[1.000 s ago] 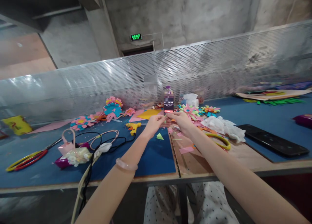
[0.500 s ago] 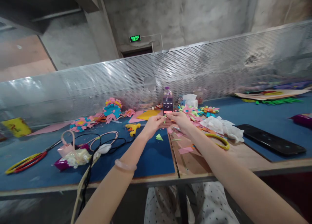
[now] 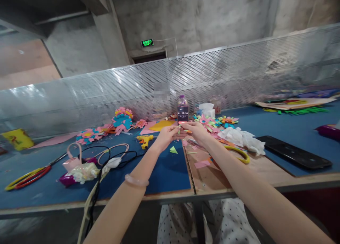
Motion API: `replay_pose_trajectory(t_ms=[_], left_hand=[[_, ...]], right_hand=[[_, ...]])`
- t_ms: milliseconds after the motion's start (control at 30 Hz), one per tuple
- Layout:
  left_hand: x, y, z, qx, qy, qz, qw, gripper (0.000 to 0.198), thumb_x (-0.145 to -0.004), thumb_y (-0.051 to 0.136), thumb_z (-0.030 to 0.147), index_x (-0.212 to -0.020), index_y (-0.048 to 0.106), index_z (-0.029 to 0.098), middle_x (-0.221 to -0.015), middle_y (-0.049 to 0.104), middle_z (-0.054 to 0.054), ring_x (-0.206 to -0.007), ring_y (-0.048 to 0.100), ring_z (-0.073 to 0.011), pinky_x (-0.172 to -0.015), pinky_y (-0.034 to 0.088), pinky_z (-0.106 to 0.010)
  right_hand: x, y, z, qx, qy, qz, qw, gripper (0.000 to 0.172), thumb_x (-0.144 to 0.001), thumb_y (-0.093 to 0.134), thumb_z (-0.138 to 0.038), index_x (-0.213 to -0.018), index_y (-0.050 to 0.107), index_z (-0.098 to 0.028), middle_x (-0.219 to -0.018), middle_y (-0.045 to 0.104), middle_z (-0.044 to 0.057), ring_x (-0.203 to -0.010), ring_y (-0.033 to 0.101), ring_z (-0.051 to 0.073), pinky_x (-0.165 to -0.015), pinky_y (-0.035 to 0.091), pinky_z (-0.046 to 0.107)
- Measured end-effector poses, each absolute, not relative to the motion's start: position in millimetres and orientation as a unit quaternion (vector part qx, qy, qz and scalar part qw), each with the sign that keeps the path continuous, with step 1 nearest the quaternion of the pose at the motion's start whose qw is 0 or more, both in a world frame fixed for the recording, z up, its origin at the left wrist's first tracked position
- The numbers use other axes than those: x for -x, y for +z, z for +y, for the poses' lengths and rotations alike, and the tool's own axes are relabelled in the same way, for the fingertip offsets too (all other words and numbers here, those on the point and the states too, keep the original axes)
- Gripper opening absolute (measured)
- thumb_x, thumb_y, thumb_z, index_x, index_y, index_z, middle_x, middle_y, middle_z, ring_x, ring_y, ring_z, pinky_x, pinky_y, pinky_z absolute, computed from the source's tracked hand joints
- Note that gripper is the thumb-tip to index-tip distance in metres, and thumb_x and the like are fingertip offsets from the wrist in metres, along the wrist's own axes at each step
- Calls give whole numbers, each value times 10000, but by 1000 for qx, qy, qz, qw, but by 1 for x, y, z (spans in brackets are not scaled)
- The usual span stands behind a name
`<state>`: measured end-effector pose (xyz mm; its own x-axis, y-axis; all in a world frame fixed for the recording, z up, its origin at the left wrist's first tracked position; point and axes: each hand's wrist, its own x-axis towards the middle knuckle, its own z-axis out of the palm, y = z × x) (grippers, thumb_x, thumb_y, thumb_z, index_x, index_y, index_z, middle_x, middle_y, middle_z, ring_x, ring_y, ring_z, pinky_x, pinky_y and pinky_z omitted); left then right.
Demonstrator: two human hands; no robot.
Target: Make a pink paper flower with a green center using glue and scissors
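Note:
My left hand (image 3: 168, 136) and my right hand (image 3: 197, 131) meet above the middle of the table, their fingertips pinched together. Between them is a small piece of light green paper (image 3: 179, 130), gripped from both sides. Just below my left hand, a light green paper triangle (image 3: 173, 150) lies on the blue tabletop. A yellow glue gun (image 3: 145, 141) rests left of my left hand. Behind my fingers a phone (image 3: 183, 113) showing a timer stands against a bottle with a purple cap.
Paper flowers (image 3: 122, 120) lie at the back left, more (image 3: 227, 120) at the back right. Yellow-handled scissors (image 3: 240, 154) sit under my right forearm. Crumpled white tissue (image 3: 242, 139) and a large black phone (image 3: 293, 152) are to the right. Cables (image 3: 101, 173) and red-yellow scissors (image 3: 29, 176) lie left.
Both hands stay in nearly the same place, still pinching the green paper. The view has shifted very slightly.

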<state>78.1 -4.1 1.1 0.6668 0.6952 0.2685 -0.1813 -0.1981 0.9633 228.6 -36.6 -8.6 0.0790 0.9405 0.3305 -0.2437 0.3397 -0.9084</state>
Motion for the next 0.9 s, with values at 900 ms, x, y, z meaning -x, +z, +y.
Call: replay_pose_trajectory(t_ms=[900], left_hand=[[-80, 1, -6, -703, 373, 217, 565, 340, -753, 630, 415, -861, 625, 93, -848, 707, -126, -747, 683, -212, -753, 521, -348]], right_hand=[[-221, -6, -42, 375, 447, -487, 650, 183, -833, 577, -240, -693, 560, -122, -613, 549, -48, -529, 521, 71, -525, 443, 217]])
